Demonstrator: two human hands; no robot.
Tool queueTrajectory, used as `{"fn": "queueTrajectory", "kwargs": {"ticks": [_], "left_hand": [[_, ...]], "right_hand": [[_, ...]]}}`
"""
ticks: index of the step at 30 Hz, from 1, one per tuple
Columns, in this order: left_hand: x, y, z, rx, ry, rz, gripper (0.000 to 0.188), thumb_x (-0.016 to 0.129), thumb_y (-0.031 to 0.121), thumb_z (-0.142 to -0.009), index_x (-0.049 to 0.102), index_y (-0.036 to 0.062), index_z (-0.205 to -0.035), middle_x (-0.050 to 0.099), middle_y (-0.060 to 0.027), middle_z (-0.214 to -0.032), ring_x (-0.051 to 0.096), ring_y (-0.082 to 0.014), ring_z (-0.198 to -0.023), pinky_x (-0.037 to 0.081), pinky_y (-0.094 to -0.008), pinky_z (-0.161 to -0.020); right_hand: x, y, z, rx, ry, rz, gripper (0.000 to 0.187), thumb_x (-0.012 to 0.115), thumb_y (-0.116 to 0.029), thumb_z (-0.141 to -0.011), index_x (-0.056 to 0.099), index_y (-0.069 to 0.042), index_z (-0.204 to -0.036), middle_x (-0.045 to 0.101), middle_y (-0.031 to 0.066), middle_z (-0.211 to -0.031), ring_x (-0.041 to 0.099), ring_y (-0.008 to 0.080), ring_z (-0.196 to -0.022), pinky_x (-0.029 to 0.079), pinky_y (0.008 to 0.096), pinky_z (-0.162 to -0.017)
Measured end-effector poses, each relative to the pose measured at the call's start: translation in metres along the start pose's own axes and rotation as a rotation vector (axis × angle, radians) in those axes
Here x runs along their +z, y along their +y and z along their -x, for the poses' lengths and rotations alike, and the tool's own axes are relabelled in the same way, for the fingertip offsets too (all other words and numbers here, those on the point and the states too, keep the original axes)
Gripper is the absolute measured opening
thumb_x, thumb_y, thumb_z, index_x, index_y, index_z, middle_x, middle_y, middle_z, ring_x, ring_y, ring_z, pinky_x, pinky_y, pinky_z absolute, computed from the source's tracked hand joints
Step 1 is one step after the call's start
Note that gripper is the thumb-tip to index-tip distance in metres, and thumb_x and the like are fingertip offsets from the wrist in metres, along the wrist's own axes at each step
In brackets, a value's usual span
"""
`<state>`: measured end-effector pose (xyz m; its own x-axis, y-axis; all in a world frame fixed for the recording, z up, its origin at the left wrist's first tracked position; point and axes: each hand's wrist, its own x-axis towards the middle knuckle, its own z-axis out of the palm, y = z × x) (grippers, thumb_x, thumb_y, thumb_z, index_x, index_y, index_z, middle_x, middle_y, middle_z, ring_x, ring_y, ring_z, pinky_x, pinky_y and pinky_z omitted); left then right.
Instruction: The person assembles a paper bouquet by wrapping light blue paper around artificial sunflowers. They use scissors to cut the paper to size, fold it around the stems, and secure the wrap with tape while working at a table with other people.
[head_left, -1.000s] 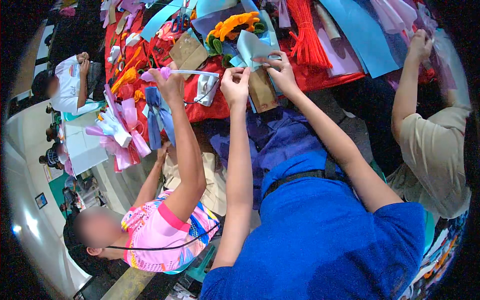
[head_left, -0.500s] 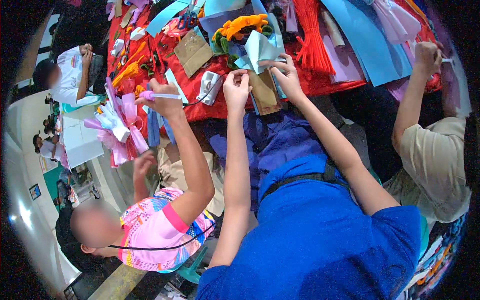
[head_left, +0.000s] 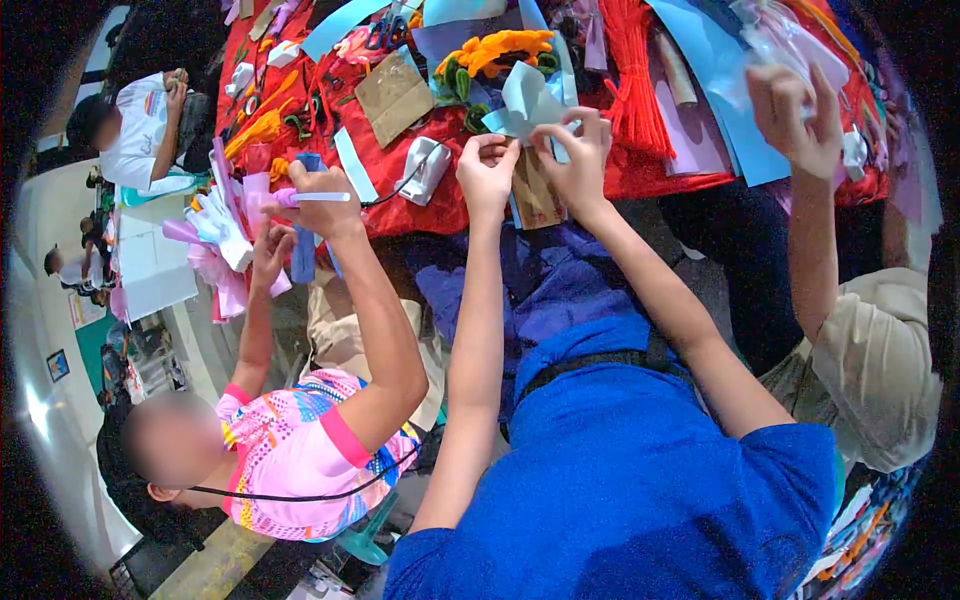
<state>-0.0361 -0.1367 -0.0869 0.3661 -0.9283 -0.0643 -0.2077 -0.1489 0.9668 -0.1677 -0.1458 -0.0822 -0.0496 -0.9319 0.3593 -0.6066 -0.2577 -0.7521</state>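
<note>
Pale blue paper (head_left: 530,103) near front edge of red table cover (head_left: 400,218), beside brown cardboard (head_left: 538,192). Pinched at lower edge by right hand (head_left: 582,162). Left hand (head_left: 488,174) just alongside, fingertips together; can't tell if gripping. Beyond, orange flower (head_left: 500,48); rightward, red strand bundle (head_left: 632,90); leftward, white corded device (head_left: 424,168).

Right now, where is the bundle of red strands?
In the head view, the red bundle lies up and right of the person's right hand, just left of the beige tube.

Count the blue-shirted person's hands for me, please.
2: the left hand, just below the pale blue paper, and the right hand, at the paper's lower right. Both are in view.
</note>
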Motion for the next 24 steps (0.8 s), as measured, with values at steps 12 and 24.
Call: {"fn": "queueTrajectory", "kwargs": {"ticks": [12,24], "left_hand": [[-0.005,-0.007,-0.005,0.044,0.091,-0.067,0.021,0.06,-0.003,-0.064,0.058,-0.0012,-0.086,0.062,-0.008,-0.076,0.058,-0.0139,-0.069,0.048,-0.0272,-0.063],[-0.091,-0.016,0.022,0.231,0.577,-0.539,0.02,0.06,0.015,-0.077,0.059,0.0007,-0.092,0.051,-0.0172,-0.093,0.051,-0.0332,-0.088,0.04,-0.0415,-0.079]], "right_hand": [[0.023,-0.027,-0.008,-0.15,-0.29,-0.624,0.018,0.051,0.003,-0.073,0.059,0.0,-0.088,0.058,0.0127,-0.086,0.059,0.0248,-0.081,0.046,0.0317,-0.072],[0.031,-0.035,-0.008,-0.384,-0.378,-0.136,0.016,0.06,-0.011,-0.07,0.061,-0.011,-0.086,0.056,0.0058,-0.083,0.053,0.0248,-0.085,0.042,0.0374,-0.074]]}}
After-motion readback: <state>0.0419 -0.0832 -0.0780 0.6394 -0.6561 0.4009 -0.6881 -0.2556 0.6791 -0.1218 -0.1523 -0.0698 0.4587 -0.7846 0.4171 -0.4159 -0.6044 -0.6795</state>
